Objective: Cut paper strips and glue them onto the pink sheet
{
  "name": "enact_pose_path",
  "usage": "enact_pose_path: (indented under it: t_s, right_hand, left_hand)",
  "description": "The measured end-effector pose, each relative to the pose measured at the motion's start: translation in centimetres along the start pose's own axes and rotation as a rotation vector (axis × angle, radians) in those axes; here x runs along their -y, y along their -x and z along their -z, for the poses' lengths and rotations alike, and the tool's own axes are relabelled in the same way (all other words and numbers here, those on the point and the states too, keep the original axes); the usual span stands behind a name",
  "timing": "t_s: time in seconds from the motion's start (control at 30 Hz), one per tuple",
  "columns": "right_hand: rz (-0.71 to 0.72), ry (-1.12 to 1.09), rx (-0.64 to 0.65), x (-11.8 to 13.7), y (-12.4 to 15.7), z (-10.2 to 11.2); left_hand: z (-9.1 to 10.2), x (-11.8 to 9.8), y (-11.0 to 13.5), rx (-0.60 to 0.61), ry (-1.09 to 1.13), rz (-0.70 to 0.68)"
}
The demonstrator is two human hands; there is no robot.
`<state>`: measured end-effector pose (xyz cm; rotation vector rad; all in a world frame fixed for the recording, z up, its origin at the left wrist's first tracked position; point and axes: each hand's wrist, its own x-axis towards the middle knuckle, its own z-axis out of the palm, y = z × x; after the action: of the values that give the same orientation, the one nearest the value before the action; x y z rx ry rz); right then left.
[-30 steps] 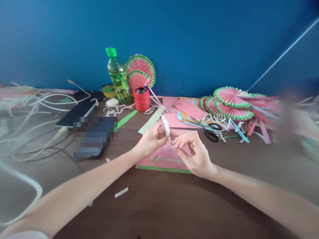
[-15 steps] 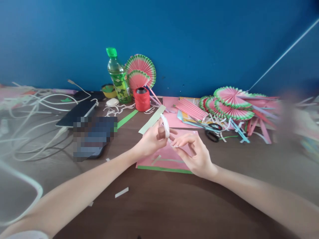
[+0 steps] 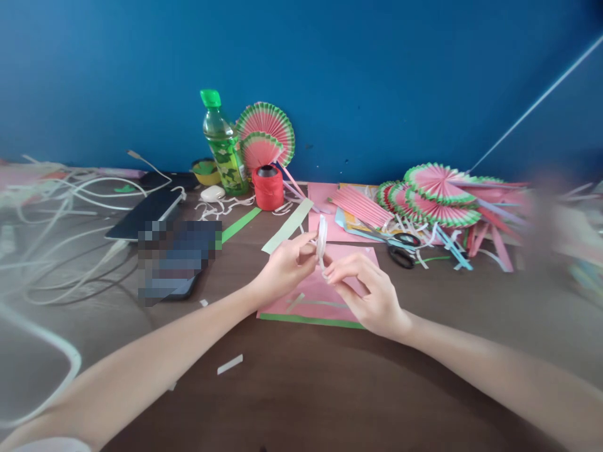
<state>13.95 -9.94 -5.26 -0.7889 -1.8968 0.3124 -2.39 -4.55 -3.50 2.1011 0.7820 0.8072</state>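
Observation:
My left hand (image 3: 289,262) is closed around a thin white roll of tape (image 3: 321,238), held upright on its edge above the pink paper. Close by on its right, my right hand (image 3: 365,285) pinches at the lower end of the roll, where a short piece of the tape seems to be between thumb and forefinger. Beneath both hands lies a pink sheet of paper (image 3: 311,307) with a green strip (image 3: 301,319) along its near edge. A pale green paper strip (image 3: 288,225) rests just beyond my left hand.
Black-handled scissors (image 3: 401,251) lie right of the pink sheet, near pleated paper fans (image 3: 440,188). Behind stand a green-capped bottle (image 3: 223,147) and a red spool (image 3: 268,191). To the left are a phone (image 3: 181,263), a dark flat device (image 3: 144,213) and white cables (image 3: 61,251).
The tape roll has shifted slightly right and turned, so it now shows nearly edge-on. My left hand has rotated a little with it; my right hand stays at the tape's lower end.

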Motion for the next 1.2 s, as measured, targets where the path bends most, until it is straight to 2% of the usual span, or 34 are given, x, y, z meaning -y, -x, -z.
enact_pose_path:
  t_s: [0.3,0.47,0.63,0.77,0.93,1.03,1.2]
  right_hand:
    - [0.038,-0.002,0.034,0.3,-0.1,0.2]
    - [-0.152,-0.02,-0.103,0.3,-1.2,1.1]
    - [-0.316,-0.175,-0.188,0.0,-2.5,2.1]
    - [-0.425,-0.337,-0.23,-0.7,-2.9,2.3]
    - [-0.507,-0.68,-0.198,-1.4,-3.0,2.3]
    - [-0.551,-0.846,-0.128,-1.5,-3.1,2.4]
    - [-0.561,-0.949,-0.01,-1.7,-3.3,2.6]
  left_hand:
    - [0.1,0.3,-0.1,-0.041,0.129,0.058]
    - [-0.1,1.1,-0.2,0.029,0.139,0.018]
    - [0.2,0.4,0.0,0.181,0.184,0.117]
    - [0.5,-0.4,0.0,0.221,0.251,0.16]
    - [0.3,-0.3,-0.1,0.212,0.361,0.204]
    - [0.2,0.3,-0.1,0.195,0.463,0.241]
    - [0.5,0.7,-0.1,0.205,0.556,0.223]
